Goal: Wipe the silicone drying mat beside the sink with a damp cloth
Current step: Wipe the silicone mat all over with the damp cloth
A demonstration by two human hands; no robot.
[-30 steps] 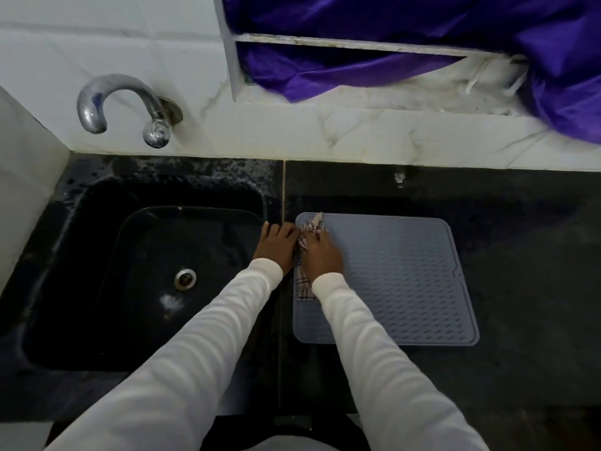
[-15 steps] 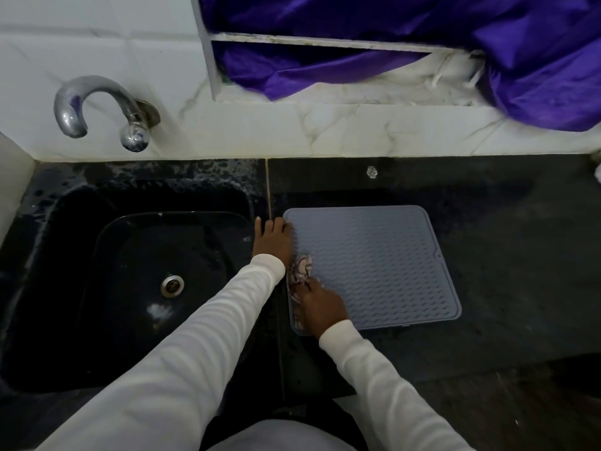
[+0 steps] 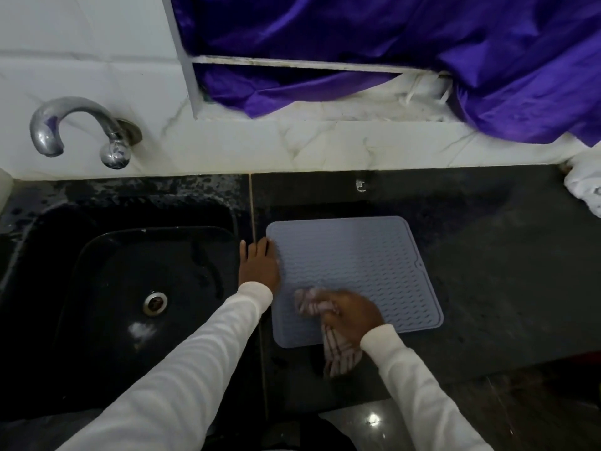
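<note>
A grey ribbed silicone drying mat (image 3: 354, 262) lies flat on the dark counter just right of the sink. My right hand (image 3: 353, 315) presses a striped, crumpled cloth (image 3: 312, 304) onto the mat's near edge; the cloth's tail hangs past that edge onto the counter. My left hand (image 3: 258, 266) lies flat, fingers spread, at the mat's left edge, with its fingertips near the far-left corner.
A black sink (image 3: 136, 288) with a metal drain lies to the left, under a chrome tap (image 3: 81, 125) on the white tiled wall. Purple fabric (image 3: 390, 53) hangs over the window ledge behind. A white cloth (image 3: 585, 190) sits at the counter's far right. The counter's front edge runs close below the mat.
My right hand has dragged the cloth from the mat's far-left corner down its left side to the near edge, then slightly rightward. My left hand stays planted at the left edge.
</note>
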